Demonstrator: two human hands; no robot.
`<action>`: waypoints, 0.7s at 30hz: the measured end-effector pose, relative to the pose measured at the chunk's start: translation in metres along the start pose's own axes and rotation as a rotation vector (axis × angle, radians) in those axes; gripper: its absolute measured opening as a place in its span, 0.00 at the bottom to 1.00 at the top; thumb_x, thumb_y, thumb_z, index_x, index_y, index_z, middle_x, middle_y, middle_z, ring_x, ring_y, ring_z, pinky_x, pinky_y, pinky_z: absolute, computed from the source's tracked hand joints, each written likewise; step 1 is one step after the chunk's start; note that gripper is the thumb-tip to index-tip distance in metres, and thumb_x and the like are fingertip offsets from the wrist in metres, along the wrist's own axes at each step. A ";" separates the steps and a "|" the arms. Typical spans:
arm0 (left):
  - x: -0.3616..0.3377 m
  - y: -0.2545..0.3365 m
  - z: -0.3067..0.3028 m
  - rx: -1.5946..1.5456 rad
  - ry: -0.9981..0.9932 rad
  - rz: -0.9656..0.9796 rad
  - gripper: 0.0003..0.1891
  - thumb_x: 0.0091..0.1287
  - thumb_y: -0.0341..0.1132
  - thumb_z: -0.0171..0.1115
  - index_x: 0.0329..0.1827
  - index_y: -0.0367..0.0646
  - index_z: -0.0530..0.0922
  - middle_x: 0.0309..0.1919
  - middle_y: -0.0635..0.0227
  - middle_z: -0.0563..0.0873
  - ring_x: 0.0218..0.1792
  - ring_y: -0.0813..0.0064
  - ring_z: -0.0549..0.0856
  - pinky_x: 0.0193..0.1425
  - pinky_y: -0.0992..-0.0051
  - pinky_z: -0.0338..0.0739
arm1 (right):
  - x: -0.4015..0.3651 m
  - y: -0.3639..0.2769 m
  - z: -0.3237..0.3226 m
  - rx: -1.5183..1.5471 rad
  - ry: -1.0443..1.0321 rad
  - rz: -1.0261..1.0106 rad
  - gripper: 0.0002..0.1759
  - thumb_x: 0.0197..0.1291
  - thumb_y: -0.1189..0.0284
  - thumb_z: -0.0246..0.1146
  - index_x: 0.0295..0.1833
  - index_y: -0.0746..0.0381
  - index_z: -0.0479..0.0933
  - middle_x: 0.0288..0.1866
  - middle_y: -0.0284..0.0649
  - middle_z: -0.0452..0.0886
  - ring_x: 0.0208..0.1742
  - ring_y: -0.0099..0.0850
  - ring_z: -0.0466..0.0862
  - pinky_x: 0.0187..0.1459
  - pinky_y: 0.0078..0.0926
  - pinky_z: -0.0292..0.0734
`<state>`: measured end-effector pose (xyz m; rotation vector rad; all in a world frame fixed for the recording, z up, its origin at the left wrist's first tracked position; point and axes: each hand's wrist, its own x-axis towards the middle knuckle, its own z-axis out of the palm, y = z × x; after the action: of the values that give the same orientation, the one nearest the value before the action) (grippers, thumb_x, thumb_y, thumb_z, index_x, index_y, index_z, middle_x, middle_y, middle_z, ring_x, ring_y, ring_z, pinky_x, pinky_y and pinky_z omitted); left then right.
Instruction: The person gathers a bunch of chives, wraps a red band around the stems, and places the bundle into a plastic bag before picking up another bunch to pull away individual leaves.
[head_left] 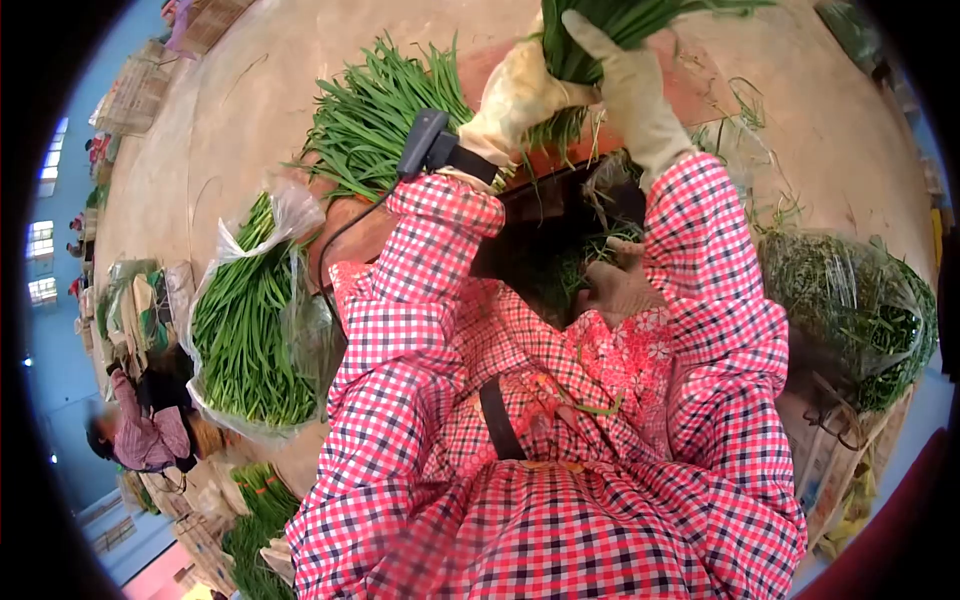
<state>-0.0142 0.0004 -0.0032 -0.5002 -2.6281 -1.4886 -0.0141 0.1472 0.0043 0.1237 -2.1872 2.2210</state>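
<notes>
Holds the leafy bunch (600,35) over the red board (690,90), with gloved left hand (520,95) and gloved right hand (630,95) both closed around it. Wears a black device (424,143) on the left wrist, just beside the loose greens (375,125).

At the far left, a person (152,432) in a pinkish top, a blue wall (62,385), bright windows (41,238).
</notes>
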 end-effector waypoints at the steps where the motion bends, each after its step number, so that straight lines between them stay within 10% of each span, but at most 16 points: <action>1: 0.003 -0.013 0.001 -0.053 0.046 0.086 0.27 0.51 0.34 0.79 0.54 0.37 0.80 0.44 0.60 0.89 0.44 0.69 0.89 0.50 0.71 0.82 | -0.003 -0.025 0.021 0.283 0.040 -0.105 0.24 0.63 0.66 0.69 0.60 0.66 0.75 0.52 0.41 0.84 0.47 0.30 0.83 0.50 0.29 0.80; 6: -0.014 -0.012 -0.024 -0.859 0.004 -0.025 0.23 0.59 0.22 0.69 0.58 0.36 0.76 0.43 0.63 0.88 0.44 0.70 0.88 0.49 0.73 0.85 | -0.007 -0.068 0.041 0.264 -0.294 0.060 0.25 0.64 0.67 0.68 0.63 0.68 0.74 0.54 0.40 0.83 0.51 0.29 0.82 0.54 0.27 0.78; 8: -0.033 -0.006 -0.040 -0.895 0.066 -0.097 0.10 0.59 0.24 0.70 0.44 0.35 0.85 0.43 0.62 0.89 0.42 0.73 0.89 0.47 0.75 0.86 | -0.007 -0.065 0.050 0.394 -0.370 -0.117 0.22 0.68 0.68 0.63 0.63 0.67 0.74 0.50 0.42 0.84 0.46 0.29 0.83 0.51 0.27 0.80; 10: -0.048 -0.011 -0.059 -0.797 0.007 -0.129 0.10 0.62 0.31 0.68 0.42 0.34 0.85 0.42 0.62 0.89 0.45 0.71 0.88 0.54 0.73 0.83 | 0.008 -0.018 0.037 -0.149 -0.194 -0.614 0.21 0.68 0.69 0.63 0.64 0.62 0.76 0.59 0.40 0.82 0.57 0.31 0.81 0.60 0.26 0.74; 12: -0.066 -0.021 -0.078 -0.742 0.056 -0.133 0.11 0.62 0.32 0.67 0.44 0.34 0.85 0.43 0.62 0.89 0.45 0.72 0.88 0.53 0.74 0.82 | 0.014 0.029 0.034 -0.324 -0.084 -0.598 0.21 0.69 0.68 0.62 0.65 0.60 0.76 0.62 0.40 0.81 0.61 0.33 0.81 0.64 0.27 0.73; 14: -0.088 -0.033 -0.090 -0.769 0.192 -0.130 0.12 0.61 0.30 0.65 0.45 0.33 0.84 0.42 0.61 0.89 0.43 0.72 0.87 0.51 0.73 0.82 | 0.018 0.071 0.048 -0.111 -0.066 -0.094 0.23 0.71 0.64 0.59 0.68 0.60 0.73 0.61 0.42 0.82 0.59 0.35 0.83 0.63 0.29 0.75; 15: -0.092 -0.025 -0.097 -0.953 0.231 -0.279 0.12 0.60 0.28 0.63 0.44 0.32 0.84 0.41 0.60 0.89 0.41 0.72 0.87 0.51 0.73 0.82 | 0.020 0.095 0.053 -0.565 -0.102 -0.247 0.24 0.72 0.62 0.56 0.70 0.59 0.71 0.65 0.42 0.79 0.65 0.35 0.78 0.68 0.30 0.69; 17: -0.104 -0.035 -0.104 -1.199 0.283 -0.251 0.25 0.58 0.26 0.60 0.62 0.31 0.75 0.43 0.64 0.85 0.43 0.72 0.83 0.56 0.70 0.79 | 0.017 0.132 0.067 -1.338 -0.217 -0.357 0.26 0.75 0.59 0.47 0.73 0.57 0.67 0.73 0.42 0.70 0.76 0.35 0.65 0.77 0.34 0.55; 21: -0.120 -0.040 -0.110 -1.570 0.255 0.003 0.40 0.56 0.27 0.65 0.74 0.30 0.60 0.41 0.74 0.80 0.42 0.77 0.78 0.61 0.69 0.69 | 0.004 0.163 0.070 -1.412 -0.230 -0.510 0.23 0.69 0.62 0.53 0.65 0.60 0.72 0.67 0.45 0.73 0.74 0.40 0.65 0.73 0.48 0.57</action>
<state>0.0763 -0.1413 -0.0057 -0.2741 -0.7903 -3.0036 -0.0272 0.0739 -0.1574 0.7523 -2.7862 0.1772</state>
